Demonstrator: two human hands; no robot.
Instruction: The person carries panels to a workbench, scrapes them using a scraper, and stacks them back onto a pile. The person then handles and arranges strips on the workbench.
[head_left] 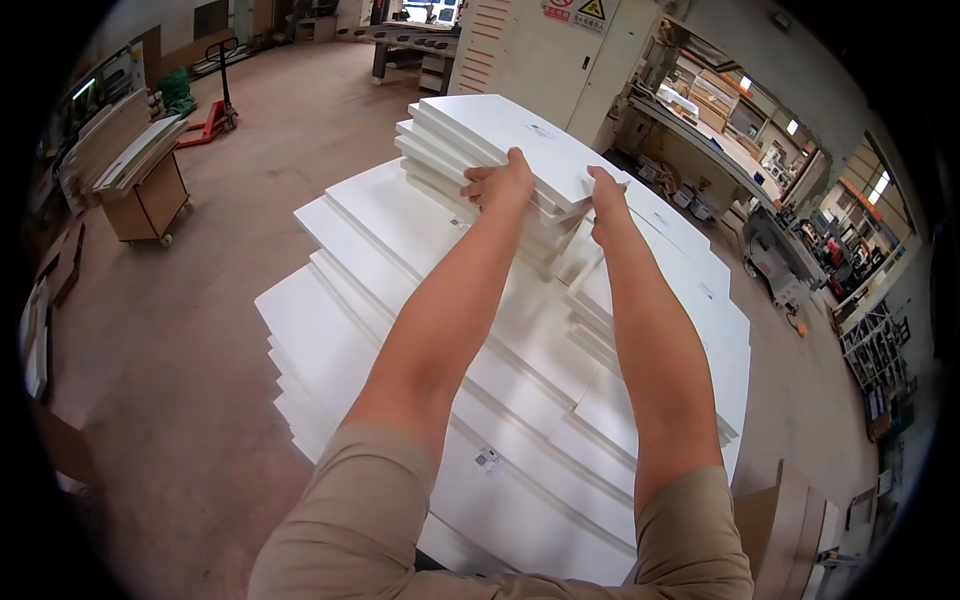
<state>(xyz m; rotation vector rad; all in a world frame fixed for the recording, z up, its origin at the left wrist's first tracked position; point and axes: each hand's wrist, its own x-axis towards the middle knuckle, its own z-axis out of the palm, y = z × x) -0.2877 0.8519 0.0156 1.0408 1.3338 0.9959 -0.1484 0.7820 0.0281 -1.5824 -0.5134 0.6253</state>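
Observation:
Both my arms reach out over tall stepped stacks of flat white panels (380,220). At the far end lies the topmost white panel (505,122), with a small label on its upper face. My left hand (505,182) grips its near edge, thumb on top and fingers curled at the side of the layers. My right hand (608,200) holds the same panel around its right corner, with its fingers partly hidden. How many layers lie between my hands cannot be made out. A printed label (487,459) shows on a lower panel close to my body.
A wheeled wooden cart (148,200) with boards stands at the left, near a red pallet jack (207,125). Behind the stacks rises a beige cabinet (530,60) with warning signs. Machinery (785,255) lines the right side. Brown panels (795,520) lean at lower right.

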